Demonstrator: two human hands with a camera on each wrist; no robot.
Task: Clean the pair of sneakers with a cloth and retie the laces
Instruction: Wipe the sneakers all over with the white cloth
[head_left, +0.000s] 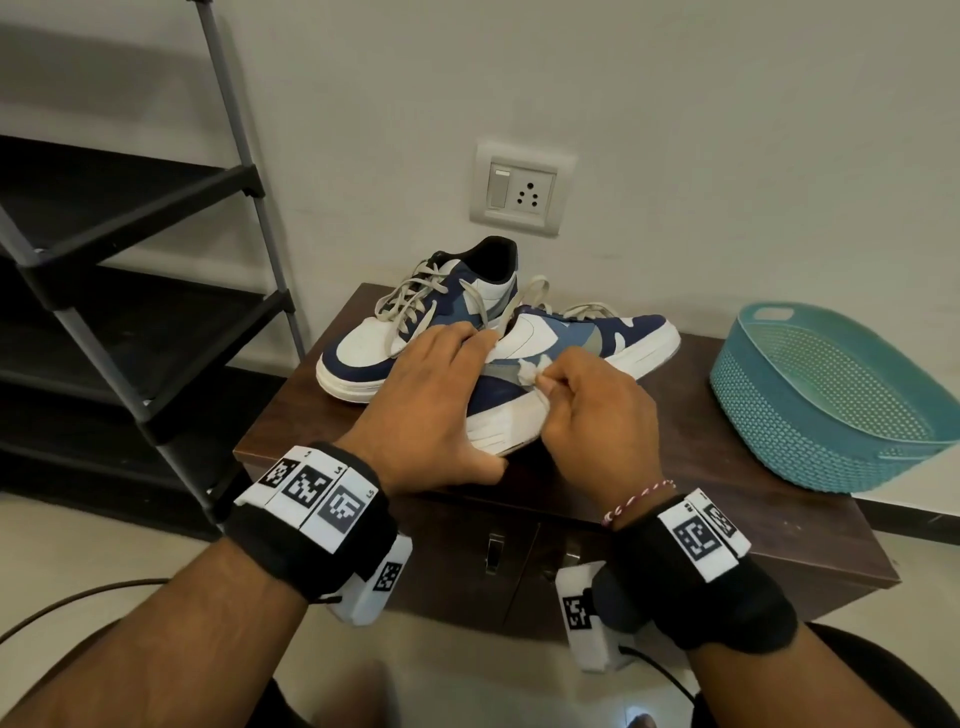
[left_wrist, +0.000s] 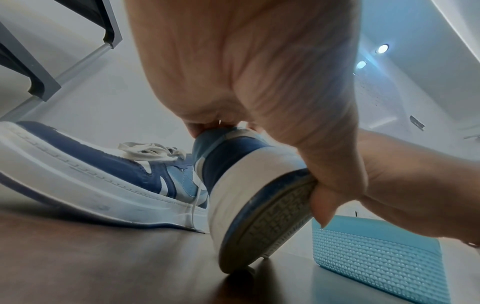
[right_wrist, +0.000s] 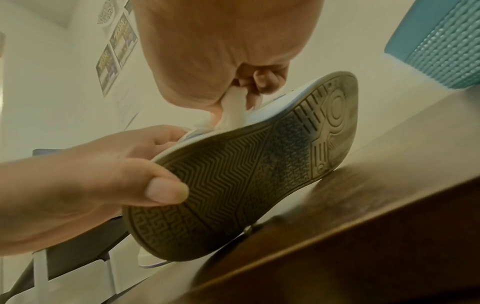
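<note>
Two blue, navy and white sneakers sit on a brown cabinet top (head_left: 727, 467). The far sneaker (head_left: 374, 348) stands flat with loose laces. The near sneaker (head_left: 571, 332) is tipped up on its edge, its grey sole (right_wrist: 246, 174) facing me. My left hand (head_left: 467, 400) grips its heel (left_wrist: 241, 185), fingers over the collar and thumb (right_wrist: 161, 191) on the sole. My right hand (head_left: 582, 410) pinches a small white cloth (head_left: 527, 371) against the shoe's side above the midsole. The same cloth (right_wrist: 233, 109) shows in the right wrist view.
An empty teal plastic basket (head_left: 831, 395) stands on the cabinet's right end. A black shoe rack (head_left: 130, 260) stands to the left of the cabinet. A wall socket (head_left: 519, 192) is behind the sneakers. The cabinet's front edge runs just under my wrists.
</note>
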